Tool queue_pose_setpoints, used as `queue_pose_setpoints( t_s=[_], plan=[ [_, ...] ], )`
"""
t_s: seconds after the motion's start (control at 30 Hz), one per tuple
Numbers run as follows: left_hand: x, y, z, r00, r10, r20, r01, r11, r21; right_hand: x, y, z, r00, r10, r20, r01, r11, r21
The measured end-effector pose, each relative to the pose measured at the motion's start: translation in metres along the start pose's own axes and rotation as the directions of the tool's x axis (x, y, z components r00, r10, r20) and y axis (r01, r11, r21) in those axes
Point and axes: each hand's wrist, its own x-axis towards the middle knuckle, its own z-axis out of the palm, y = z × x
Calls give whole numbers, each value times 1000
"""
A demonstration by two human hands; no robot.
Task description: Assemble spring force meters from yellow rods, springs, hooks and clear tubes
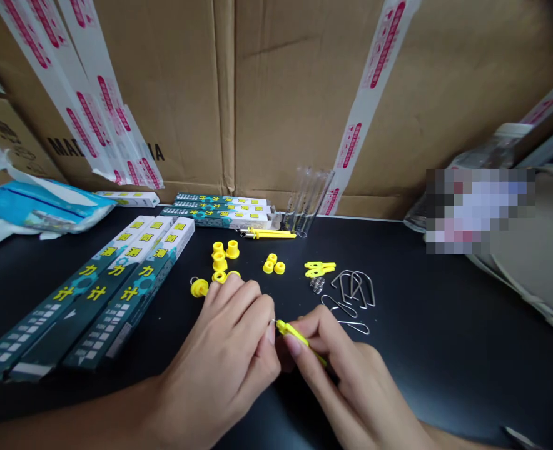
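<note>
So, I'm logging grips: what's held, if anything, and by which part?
The right hand pinches a yellow stick near its tip, between thumb and fingers. The left hand is at the tip's wire; its grip is hidden.

It's a single head cam, so you're looking forward and kinda down from up on the wearer's head. Left hand and right hand are pretty close, low in frame, with the dark surface stretching away past them, and the view tops out on cardboard standing along the far edge.
</note>
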Motion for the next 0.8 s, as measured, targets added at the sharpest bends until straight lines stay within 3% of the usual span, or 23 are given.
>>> queue_pose_setpoints(
  t_s=[0.27, 0.4, 0.53, 0.8],
  plan=[
    [0, 2, -2, 1000, 6, 6, -6, 1000, 7, -2, 0, 0, 999, -5, 34, 7, 998, -59],
    [2, 0, -3, 1000, -16, 22, 16, 999, -31, -7, 2, 5, 999, -44, 3, 44, 997, -57],
    [0, -1, -3, 999, 32, 23, -30, 997, -69, -6, 1, 4, 1000, -4, -18, 4, 1000, -10],
    [-4, 2, 0, 995, 87, -39, -82, 991, 108, -3, 1, 2, 999, -38, -20, 37, 999, -35]
  ],
)
